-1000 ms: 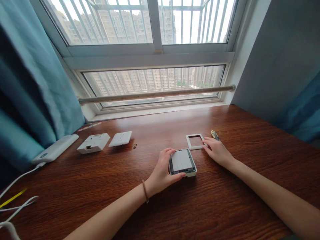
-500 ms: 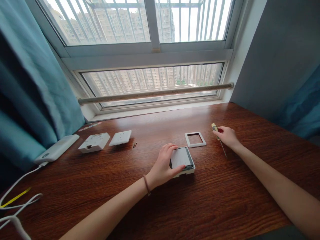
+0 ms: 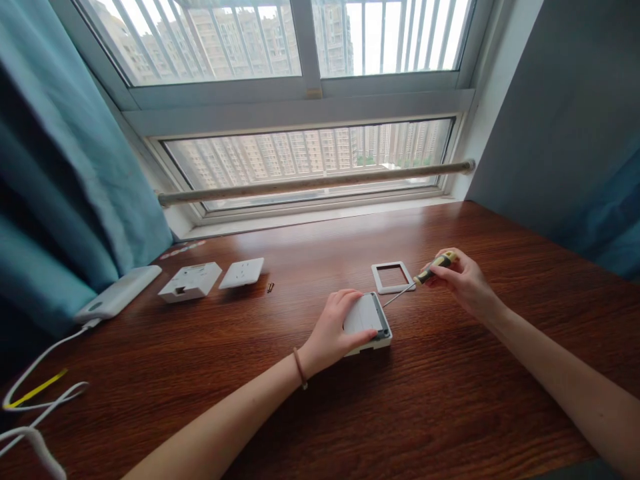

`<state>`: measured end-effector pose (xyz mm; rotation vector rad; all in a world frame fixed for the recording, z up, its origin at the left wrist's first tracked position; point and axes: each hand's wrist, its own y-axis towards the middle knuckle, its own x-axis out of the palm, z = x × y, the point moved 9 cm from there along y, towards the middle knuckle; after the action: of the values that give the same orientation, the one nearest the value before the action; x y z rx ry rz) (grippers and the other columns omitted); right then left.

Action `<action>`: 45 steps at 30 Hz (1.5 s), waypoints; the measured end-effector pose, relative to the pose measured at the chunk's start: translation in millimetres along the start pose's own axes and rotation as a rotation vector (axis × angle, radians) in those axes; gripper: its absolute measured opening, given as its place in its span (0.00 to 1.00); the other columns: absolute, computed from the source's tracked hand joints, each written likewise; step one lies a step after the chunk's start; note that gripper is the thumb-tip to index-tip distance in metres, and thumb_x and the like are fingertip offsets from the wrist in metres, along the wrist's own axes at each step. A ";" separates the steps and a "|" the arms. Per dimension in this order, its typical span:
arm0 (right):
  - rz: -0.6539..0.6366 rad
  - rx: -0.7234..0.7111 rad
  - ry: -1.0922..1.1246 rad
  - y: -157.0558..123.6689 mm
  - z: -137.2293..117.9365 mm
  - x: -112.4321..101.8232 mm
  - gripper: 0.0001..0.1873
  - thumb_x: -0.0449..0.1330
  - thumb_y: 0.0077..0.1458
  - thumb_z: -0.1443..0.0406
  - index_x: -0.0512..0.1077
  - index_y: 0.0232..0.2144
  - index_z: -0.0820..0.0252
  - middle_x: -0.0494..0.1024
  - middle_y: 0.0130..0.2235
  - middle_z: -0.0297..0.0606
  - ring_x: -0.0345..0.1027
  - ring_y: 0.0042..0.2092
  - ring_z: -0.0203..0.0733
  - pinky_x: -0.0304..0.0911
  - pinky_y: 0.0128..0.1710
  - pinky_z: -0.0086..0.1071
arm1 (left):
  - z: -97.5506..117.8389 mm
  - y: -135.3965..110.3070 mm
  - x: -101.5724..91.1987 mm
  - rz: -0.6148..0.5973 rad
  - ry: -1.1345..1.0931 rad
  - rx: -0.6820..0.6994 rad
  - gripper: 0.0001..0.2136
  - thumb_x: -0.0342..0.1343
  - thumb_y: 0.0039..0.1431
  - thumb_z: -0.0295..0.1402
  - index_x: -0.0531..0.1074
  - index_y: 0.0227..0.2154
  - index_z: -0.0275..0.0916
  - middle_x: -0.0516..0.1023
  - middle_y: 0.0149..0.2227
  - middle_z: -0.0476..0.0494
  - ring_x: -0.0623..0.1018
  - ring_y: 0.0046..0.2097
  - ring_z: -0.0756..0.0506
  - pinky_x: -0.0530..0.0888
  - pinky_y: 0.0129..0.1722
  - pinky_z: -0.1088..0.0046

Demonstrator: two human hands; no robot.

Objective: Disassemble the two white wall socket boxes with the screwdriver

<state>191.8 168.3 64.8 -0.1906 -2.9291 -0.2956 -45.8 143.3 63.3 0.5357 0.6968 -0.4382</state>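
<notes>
My left hand (image 3: pixel 334 330) grips a white wall switch (image 3: pixel 363 315) set in a shallow white box, fingers over its far edge and thumb at the near one. A grey rim shows along the switch's right side. In my right hand (image 3: pixel 467 283) is a screwdriver (image 3: pixel 434 268) with a yellow and dark handle. Its thin shaft slants down to the left, and the tip is close to the right edge of the switch; whether it touches cannot be made out. Just behind lies a white square cover frame (image 3: pixel 376 279), partly crossed by the shaft.
To the left on the wooden table (image 3: pixel 280 400) are a white socket panel (image 3: pixel 242 274), small brass-coloured screws (image 3: pixel 271 287), a white mounting box (image 3: pixel 193 283) and a white power bank (image 3: pixel 120 293) with a cable (image 3: pixel 37 350). A yellow strip (image 3: pixel 37 389) lies near the cable. The window stands behind.
My right hand has turned the screwdriver from pointing down toward me to slanting left, bringing its tip to the switch. My left hand keeps its hold on the switch.
</notes>
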 end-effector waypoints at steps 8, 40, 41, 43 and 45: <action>-0.070 0.015 -0.140 -3.4 -3.5 9.1 0.19 0.66 0.41 0.61 0.60 0.31 0.58 0.77 0.30 0.35 0.74 0.29 0.41 0.71 0.27 0.34 | -0.7 0.8 -0.5 0.002 -0.032 0.006 0.26 0.59 0.47 0.43 0.62 0.49 0.40 0.65 0.50 0.39 0.64 0.51 0.40 0.63 0.52 0.60; -0.561 -0.223 -0.978 -23.5 31.7 52.2 0.15 0.55 0.51 0.56 0.76 0.31 0.59 0.79 0.29 0.35 0.69 0.29 0.37 0.59 0.29 0.25 | -21.1 -5.9 -12.4 0.082 -0.272 -0.086 0.27 0.64 0.42 0.38 0.65 0.47 0.39 0.68 0.47 0.39 0.68 0.49 0.41 0.64 0.51 0.61; -0.569 -0.224 -0.964 -25.2 31.2 55.0 0.15 0.55 0.52 0.56 0.76 0.31 0.60 0.79 0.29 0.36 0.69 0.28 0.37 0.59 0.29 0.25 | -24.2 -6.2 -10.8 0.086 -0.310 -0.104 0.27 0.64 0.42 0.37 0.65 0.47 0.38 0.69 0.46 0.39 0.69 0.49 0.41 0.65 0.50 0.62; -0.568 -0.234 -0.958 -27.5 29.0 58.2 0.15 0.55 0.52 0.56 0.76 0.31 0.60 0.79 0.29 0.36 0.69 0.28 0.37 0.59 0.29 0.25 | -29.1 -6.7 -7.4 0.090 -0.366 -0.137 0.26 0.64 0.42 0.36 0.65 0.46 0.37 0.70 0.45 0.39 0.70 0.47 0.42 0.66 0.49 0.63; -0.544 -0.247 -0.974 -27.4 25.8 57.3 0.15 0.55 0.51 0.56 0.76 0.31 0.60 0.79 0.31 0.36 0.69 0.30 0.37 0.59 0.31 0.26 | -32.4 -7.2 -5.5 0.100 -0.382 -0.165 0.24 0.63 0.43 0.35 0.66 0.44 0.36 0.71 0.44 0.39 0.71 0.46 0.42 0.68 0.48 0.64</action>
<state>127.4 153.3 46.5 0.6246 -3.8412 -0.8482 -69.1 158.1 44.0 0.3166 0.3328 -0.3718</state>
